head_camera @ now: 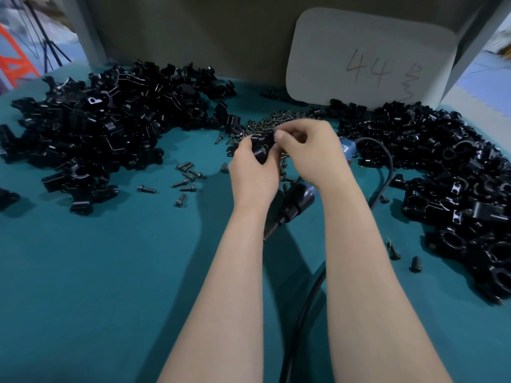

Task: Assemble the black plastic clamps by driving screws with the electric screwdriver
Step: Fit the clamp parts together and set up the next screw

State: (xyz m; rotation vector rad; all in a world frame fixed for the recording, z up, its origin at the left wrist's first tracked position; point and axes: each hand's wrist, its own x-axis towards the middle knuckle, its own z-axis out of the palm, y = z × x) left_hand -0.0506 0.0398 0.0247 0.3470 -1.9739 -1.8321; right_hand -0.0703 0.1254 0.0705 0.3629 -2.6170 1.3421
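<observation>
A: Which parts do the hands hold?

B: I see the left hand (253, 172) curled round a glossy black plastic clamp (262, 146) at the near edge of the screw pile (276, 120). The right hand (312, 150) pinches its upper edge with thumb and bent fingers. Whether a screw sits there I cannot tell.

A: Materials?

B: Matte teal table cloth (110, 272). Heaps of angular moulded parts with rounded saddles lie loose on it: left heap (96, 125), right heap (442, 175). The electric screwdriver (293, 205) — black nose, blue body — lies under the wrists, its cable (387, 167) looping. A white rounded card (370, 59) reads "44".
</observation>
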